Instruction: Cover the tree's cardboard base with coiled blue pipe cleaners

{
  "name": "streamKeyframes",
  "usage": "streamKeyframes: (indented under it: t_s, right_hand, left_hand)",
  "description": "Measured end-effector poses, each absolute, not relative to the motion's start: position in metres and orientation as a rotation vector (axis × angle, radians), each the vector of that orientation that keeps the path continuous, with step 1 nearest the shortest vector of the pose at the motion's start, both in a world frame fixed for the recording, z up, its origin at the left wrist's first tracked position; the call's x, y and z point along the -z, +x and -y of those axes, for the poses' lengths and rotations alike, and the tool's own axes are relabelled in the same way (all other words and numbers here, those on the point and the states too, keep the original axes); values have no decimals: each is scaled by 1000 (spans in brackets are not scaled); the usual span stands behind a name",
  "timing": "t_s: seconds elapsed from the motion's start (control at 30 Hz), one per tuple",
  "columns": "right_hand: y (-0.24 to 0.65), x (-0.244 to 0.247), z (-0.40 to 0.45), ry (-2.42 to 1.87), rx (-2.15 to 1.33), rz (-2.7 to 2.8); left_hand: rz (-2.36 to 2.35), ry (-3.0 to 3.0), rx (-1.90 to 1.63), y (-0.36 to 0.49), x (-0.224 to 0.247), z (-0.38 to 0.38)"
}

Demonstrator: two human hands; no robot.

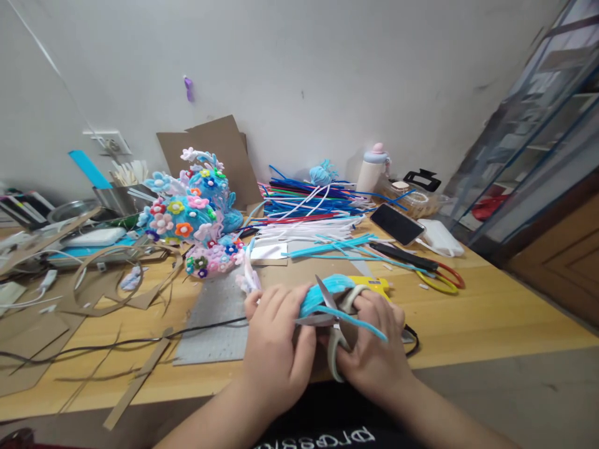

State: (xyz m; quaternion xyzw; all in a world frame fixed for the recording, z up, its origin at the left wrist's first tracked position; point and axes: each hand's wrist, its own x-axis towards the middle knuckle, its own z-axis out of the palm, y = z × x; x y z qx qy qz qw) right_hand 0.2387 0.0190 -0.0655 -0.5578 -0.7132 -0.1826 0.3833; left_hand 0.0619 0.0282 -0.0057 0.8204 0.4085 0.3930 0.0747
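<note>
My left hand is closed on a curved piece wrapped in light blue pipe cleaner, held above the table's front edge. My right hand grips scissors by their pale handles. The scissors' blades are apart, one rising in front of the blue piece and the other low beside it. A loose blue pipe cleaner end sticks out to the right, across the scissors. Behind my right hand lies a yellow tool, partly hidden.
A flower-covered craft piece stands at the left on the grey cutting mat. Pipe cleaners are piled behind. Pliers, a phone and a bottle are to the right. Cardboard scraps and a black cable lie left.
</note>
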Motion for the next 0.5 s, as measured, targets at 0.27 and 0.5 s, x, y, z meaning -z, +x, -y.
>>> streamKeyframes:
  t_s: [0.27,0.5]
  right_hand:
    - [250,68,-19,-1538,410,1845]
    - [255,81,-20,-1568,438,1856]
  left_hand:
    - [-1202,2464,-1082,82,-6,-25]
    - [-1249,2486,-1023,96,-11,-23]
